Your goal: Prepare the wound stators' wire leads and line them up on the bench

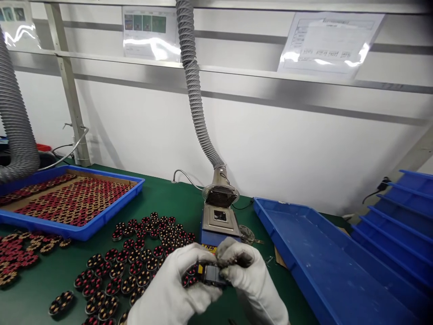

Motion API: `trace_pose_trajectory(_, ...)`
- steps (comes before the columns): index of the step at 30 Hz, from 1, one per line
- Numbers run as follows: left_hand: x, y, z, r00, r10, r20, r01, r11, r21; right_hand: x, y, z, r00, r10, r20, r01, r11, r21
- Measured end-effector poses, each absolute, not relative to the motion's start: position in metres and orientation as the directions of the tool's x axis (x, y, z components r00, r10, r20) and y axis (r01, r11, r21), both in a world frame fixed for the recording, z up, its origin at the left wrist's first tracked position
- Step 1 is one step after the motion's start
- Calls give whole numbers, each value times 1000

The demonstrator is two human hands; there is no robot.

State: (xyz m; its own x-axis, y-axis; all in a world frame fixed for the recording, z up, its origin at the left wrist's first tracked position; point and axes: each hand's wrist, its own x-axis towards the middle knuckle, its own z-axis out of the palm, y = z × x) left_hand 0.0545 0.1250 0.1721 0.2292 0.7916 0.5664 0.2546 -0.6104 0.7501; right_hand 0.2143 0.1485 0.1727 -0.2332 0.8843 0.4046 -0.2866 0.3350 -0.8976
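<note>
Both hands wear white gloves with dark-stained fingertips on the right one. My left hand [182,284] is closed around a small black part [212,274] with a yellow patch at its left end. Against the right end of that part, the fingers of my right hand [240,266] are pinched together; whatever they grip is hidden. Just beyond the hands stands a blue device with a metal top plate [221,219], under a hooded duct. Many round black pieces with red or tan dots [135,257] lie loose to the left of the hands.
A blue tray [91,228] of red and tan patterned pieces sits at the left, with more pieces [16,257] in front of it. On the right are a large blue tray [324,257] and stacked blue trays [399,225]. A grey hose [196,90] hangs above the device.
</note>
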Motion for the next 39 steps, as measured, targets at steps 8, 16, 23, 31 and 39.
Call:
trace_pose_trajectory(8,57,124,176,225,267,937,735,-678,17,197,146,174,307,932,194,-668,356,-654)
trace_pose_trajectory(16,59,122,181,177,882,437,192,-466,863,211,143,180,-246,935,257,-313,174,-934)
trace_pose_trajectory(23,64,129,183,353,936,6,-156,53,986,209,153,171,-301,898,320,-388,191,-901)
trace_pose_trajectory(31,62,124,174,139,505,852,608,-722,329,192,143,166,246,867,434,-88,466,-880)
trace_pose_trajectory(39,58,122,174,141,439,887,719,-662,213,204,137,178,604,685,408,14,502,-864)
